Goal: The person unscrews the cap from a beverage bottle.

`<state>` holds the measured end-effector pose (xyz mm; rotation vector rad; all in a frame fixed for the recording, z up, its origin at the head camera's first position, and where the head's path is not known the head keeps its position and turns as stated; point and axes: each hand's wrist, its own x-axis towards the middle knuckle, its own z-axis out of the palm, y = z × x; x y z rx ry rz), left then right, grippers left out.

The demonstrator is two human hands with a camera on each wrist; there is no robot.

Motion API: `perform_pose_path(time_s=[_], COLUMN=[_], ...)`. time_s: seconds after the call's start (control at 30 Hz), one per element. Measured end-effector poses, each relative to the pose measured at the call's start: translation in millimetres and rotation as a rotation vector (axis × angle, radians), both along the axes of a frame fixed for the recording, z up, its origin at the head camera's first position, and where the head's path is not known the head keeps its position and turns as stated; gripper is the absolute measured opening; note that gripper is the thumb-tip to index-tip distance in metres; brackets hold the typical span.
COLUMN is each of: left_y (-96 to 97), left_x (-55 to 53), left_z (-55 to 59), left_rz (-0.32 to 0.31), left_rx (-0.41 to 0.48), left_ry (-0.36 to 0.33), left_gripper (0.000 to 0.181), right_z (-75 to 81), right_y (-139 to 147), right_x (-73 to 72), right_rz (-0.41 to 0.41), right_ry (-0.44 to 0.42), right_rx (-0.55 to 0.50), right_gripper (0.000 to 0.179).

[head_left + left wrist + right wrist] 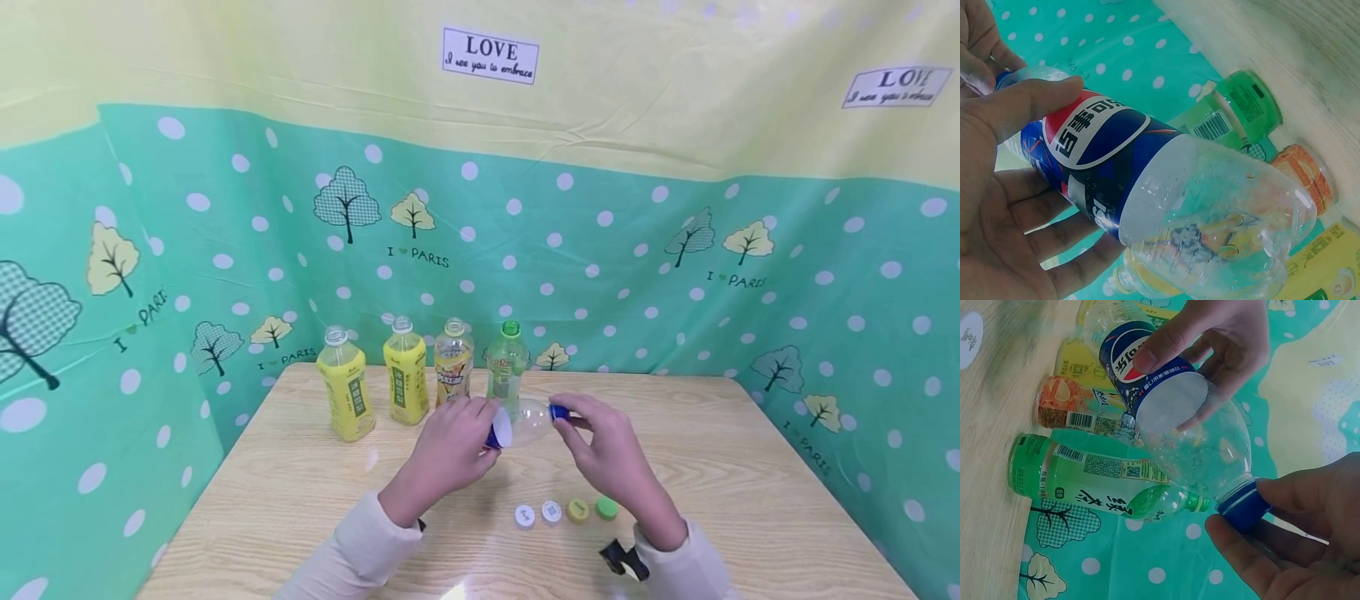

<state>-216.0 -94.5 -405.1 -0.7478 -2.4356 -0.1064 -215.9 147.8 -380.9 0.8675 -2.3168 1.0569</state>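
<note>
My left hand (455, 440) grips a clear plastic Pepsi bottle (1210, 206) around its blue label, with the thumb across the front. The bottle is tilted on its side above the table, its neck toward my right hand (606, 446). Between thumb and fingers, my right hand pinches the blue cap (1244, 505), which sits on the bottle's mouth. How tightly the cap is threaded cannot be told. The bottle looks empty apart from a few droplets.
Behind the hands stand uncapped bottles: two yellow-labelled bottles (347, 392), an orange-labelled bottle (453, 367) and a green bottle (507, 358). Two white caps (525, 517), a yellow cap (577, 510) and a green cap (607, 507) lie in a row on the wooden table (300, 508). A patterned curtain (480, 208) surrounds the table.
</note>
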Motion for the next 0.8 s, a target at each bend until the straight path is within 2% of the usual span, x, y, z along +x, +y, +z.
perform_pose_path(time_s=[0.33,0.5,0.8], left_y=[-0.6,-1.1,-0.9], left_x=[-0.6,-0.6,1.2], left_z=[0.1,0.9,3.1], left_rz=[-0.008,-0.002,0.014], left_rx=[0.013,0.014,0.007], left_ry=[-0.001,-0.015,-0.040], left_gripper=[0.060,0.061,0.061], right_z=[2.0,3.6,0.3], right_y=[2.1,1.8,1.2], right_x=[-1.0,-0.2,-1.5], right_rz=[0.040,0.020,-0.042], right_ry=[-0.025,-0.024,0.014], right_rx=[-0.011,-0.026,0.005], right_gripper=[0.039,0.040,0.032])
